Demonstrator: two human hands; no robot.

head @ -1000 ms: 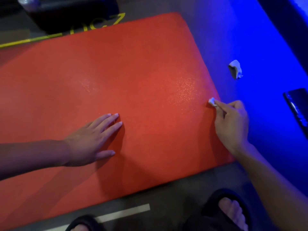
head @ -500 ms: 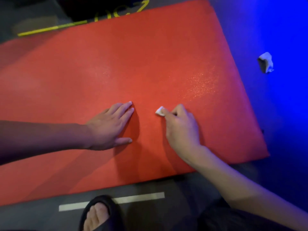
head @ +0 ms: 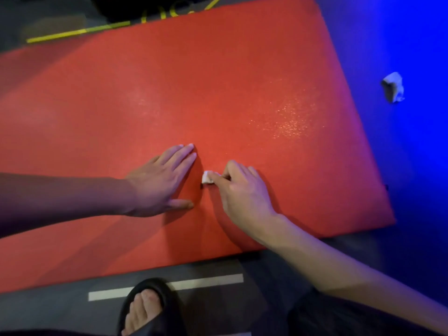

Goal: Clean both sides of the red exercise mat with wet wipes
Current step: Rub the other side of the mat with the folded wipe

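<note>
The red exercise mat (head: pixel 218 81) lies flat on the floor and fills most of the view. My left hand (head: pixel 162 180) rests palm down on it near the middle, fingers together and flat. Just to its right, my right hand (head: pixel 242 190) presses a small folded white wet wipe (head: pixel 208 177) onto the mat, pinched under the fingertips. A damp, glittering patch shows on the mat to the upper right of my hands.
A crumpled used wipe (head: pixel 394 89) lies on the blue-lit floor right of the mat. My foot in a black sandal (head: pixel 148 309) stands by the mat's near edge, next to a white floor stripe (head: pixel 194 284). Yellow floor markings (head: pixel 72 35) and a dark object sit beyond the far edge.
My right hand has carried the wipe from the mat's right edge leftward across the mat to beside my left hand. The left hand stays pressed flat.
</note>
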